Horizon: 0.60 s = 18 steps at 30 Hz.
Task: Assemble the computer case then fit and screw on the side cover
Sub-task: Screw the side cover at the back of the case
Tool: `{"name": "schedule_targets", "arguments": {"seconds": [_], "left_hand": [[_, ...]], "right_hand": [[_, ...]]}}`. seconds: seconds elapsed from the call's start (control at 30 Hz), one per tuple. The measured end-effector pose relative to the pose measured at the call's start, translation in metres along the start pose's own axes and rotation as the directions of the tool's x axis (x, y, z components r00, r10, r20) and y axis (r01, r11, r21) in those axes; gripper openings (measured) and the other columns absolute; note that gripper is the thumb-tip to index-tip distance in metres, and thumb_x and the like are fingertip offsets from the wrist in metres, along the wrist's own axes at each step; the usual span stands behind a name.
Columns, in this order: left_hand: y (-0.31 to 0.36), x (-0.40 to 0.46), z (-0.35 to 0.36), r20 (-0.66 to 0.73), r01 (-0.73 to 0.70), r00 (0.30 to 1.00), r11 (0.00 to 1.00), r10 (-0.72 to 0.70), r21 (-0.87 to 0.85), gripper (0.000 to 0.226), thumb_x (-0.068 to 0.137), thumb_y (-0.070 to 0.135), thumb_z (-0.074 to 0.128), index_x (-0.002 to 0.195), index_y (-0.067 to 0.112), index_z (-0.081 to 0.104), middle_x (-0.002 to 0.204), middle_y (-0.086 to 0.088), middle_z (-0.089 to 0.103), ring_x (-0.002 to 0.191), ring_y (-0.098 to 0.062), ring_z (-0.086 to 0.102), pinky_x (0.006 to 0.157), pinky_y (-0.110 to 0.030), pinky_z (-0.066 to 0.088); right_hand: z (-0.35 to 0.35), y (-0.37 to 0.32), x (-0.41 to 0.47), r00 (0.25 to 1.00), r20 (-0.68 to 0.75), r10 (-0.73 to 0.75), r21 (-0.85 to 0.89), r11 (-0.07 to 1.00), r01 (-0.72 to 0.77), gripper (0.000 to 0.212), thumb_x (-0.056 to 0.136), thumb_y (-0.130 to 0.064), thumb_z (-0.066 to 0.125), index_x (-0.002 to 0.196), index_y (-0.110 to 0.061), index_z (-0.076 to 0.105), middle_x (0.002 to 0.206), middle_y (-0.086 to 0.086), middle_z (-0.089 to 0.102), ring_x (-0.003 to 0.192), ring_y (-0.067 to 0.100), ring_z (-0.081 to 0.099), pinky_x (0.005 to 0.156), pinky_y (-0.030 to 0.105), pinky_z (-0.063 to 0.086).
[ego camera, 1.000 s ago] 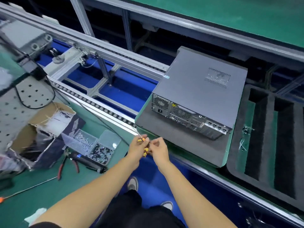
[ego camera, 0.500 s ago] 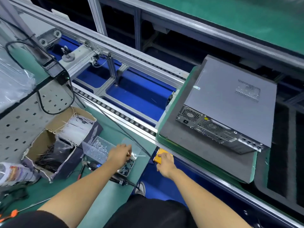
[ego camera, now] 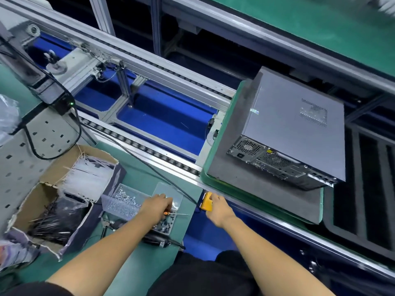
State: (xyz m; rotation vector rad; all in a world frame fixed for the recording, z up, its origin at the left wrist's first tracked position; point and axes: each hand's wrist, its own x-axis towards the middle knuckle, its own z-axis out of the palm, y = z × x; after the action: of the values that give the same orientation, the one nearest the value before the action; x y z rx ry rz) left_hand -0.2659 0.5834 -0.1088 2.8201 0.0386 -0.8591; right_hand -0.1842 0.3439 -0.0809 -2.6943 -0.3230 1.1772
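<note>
The grey computer case (ego camera: 299, 127) lies on its side on a dark foam pad (ego camera: 263, 195), its side cover on top and its rear ports facing me. My left hand (ego camera: 157, 207) holds a small orange-handled screwdriver (ego camera: 175, 214) over the clear screw tray (ego camera: 136, 201). My right hand (ego camera: 215, 207) rests on a yellow button box (ego camera: 206, 201) fixed to the conveyor's near rail; its fingers press the top.
A green pallet edge (ego camera: 205, 167) carries the foam pad on the roller conveyor (ego camera: 136, 144). A cardboard box of cable ties (ego camera: 64, 189) stands left. An electric screwdriver (ego camera: 156, 240) lies by the tray. A black foam tray (ego camera: 363, 199) sits to the right.
My hands were together at the case's front a second ago. The left has gone to the screw tray with the screwdriver, the right to the yellow box. The pallet with the case has shifted right.
</note>
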Motion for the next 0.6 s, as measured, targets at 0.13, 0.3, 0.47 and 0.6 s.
{"name": "schedule_targets", "arguments": {"seconds": [0.13, 0.3, 0.47, 0.6], "left_hand": [[0.002, 0.005, 0.000, -0.051, -0.021, 0.999, 0.995, 0.016, -0.100, 0.030, 0.087, 0.028, 0.076, 0.112, 0.029, 0.060, 0.113, 0.007, 0.060, 0.105, -0.016, 0.057, 0.089, -0.033, 0.050], [0.010, 0.010, 0.000, -0.123, -0.071, 0.991, 0.975, 0.045, -0.211, 0.017, 0.093, 0.039, 0.067, 0.107, 0.032, 0.058, 0.109, 0.010, 0.061, 0.108, -0.015, 0.054, 0.090, -0.033, 0.046], [0.017, 0.018, -0.003, -0.126, -0.098, 0.989, 0.971, 0.071, -0.219, 0.014, 0.092, 0.033, 0.067, 0.102, 0.032, 0.057, 0.111, 0.008, 0.058, 0.109, -0.016, 0.052, 0.085, -0.033, 0.041], [0.018, 0.026, -0.001, -0.112, -0.097, 0.991, 0.971, 0.074, -0.220, 0.015, 0.093, 0.034, 0.065, 0.105, 0.030, 0.057, 0.114, 0.006, 0.056, 0.111, -0.017, 0.052, 0.088, -0.034, 0.044]], "right_hand": [[0.003, -0.002, -0.002, 0.999, -0.019, 0.027, 0.006, 1.000, -0.026, 0.052, 0.098, -0.021, 0.059, 0.144, -0.013, 0.036, 0.141, 0.014, 0.042, 0.109, 0.037, 0.058, 0.088, 0.044, 0.053], [0.005, -0.002, -0.005, 0.999, -0.031, 0.039, 0.000, 0.999, -0.039, 0.054, 0.094, -0.016, 0.058, 0.144, -0.016, 0.036, 0.139, 0.010, 0.044, 0.108, 0.036, 0.057, 0.085, 0.041, 0.051], [0.006, -0.006, -0.007, 0.999, -0.019, 0.042, -0.067, 0.997, -0.043, 0.063, 0.096, -0.019, 0.058, 0.152, -0.014, 0.030, 0.140, 0.010, 0.042, 0.104, 0.037, 0.054, 0.081, 0.039, 0.046], [0.007, -0.007, -0.007, 1.000, -0.008, 0.025, -0.135, 0.991, -0.026, 0.059, 0.097, -0.021, 0.059, 0.149, -0.015, 0.033, 0.140, 0.011, 0.046, 0.120, 0.036, 0.051, 0.100, 0.043, 0.042]]}}
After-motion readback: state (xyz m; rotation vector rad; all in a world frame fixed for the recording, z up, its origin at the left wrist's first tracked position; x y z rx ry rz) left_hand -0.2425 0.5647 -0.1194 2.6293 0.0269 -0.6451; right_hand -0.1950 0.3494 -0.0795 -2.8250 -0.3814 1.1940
